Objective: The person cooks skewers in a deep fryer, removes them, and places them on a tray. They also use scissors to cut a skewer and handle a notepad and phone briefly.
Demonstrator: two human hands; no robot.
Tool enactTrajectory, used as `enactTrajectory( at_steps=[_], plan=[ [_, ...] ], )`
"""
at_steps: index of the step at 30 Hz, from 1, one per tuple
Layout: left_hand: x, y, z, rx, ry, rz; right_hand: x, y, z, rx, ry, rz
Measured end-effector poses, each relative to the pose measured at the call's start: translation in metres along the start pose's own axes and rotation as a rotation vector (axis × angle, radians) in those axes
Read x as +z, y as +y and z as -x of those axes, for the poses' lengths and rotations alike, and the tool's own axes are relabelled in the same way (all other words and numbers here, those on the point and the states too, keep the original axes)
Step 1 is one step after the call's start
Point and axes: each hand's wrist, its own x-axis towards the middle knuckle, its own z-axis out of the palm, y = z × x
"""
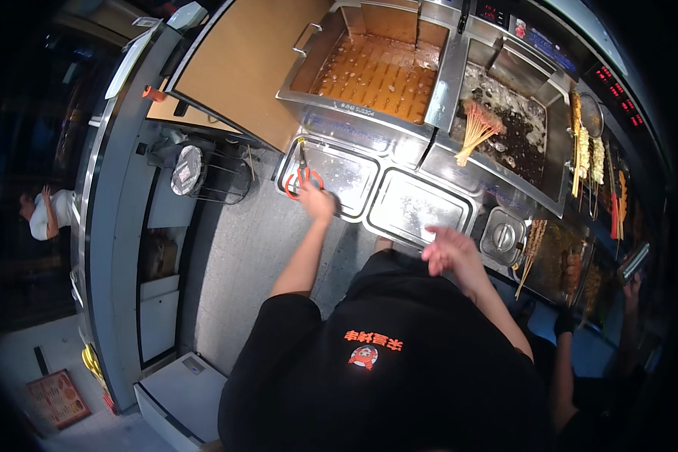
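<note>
My left hand is at the red-handled scissors, whose blades point away from me over the left metal tray. Whether its fingers close on the handles is hidden. My right hand, slightly blurred, hovers by the near edge of the right metal tray, with nothing visible in it. Beyond the trays, a bundle of skewers leans into the bubbling oil of the right fryer. The left fryer holds amber oil.
A lidded steel container and meat skewers lie to the right. More skewers and a strainer are beyond. A co-worker's arm reaches in at lower right. A wire stand and a counter are at left.
</note>
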Motion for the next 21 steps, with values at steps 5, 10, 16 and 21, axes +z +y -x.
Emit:
enactTrajectory(
  at_steps=[5, 10, 16, 21],
  plan=[
    [0.049, -0.088, -0.052, 0.448, -0.215, -0.045, -0.043, 0.074, -0.017, 0.15, 0.181, -0.001],
    [0.052, -0.148, -0.018, 0.218, -0.453, 0.598, -0.042, 0.092, -0.03, 0.022, 0.164, 0.096],
    [-0.073, -0.028, 0.118, 0.206, -0.926, 0.743, -0.027, 0.114, -0.049, -0.396, -0.025, 0.401],
    [-0.107, 0.154, 0.195, 0.476, -1.158, 0.773, -0.076, 0.103, -0.026, -0.479, 0.08, -0.051]
  ],
)
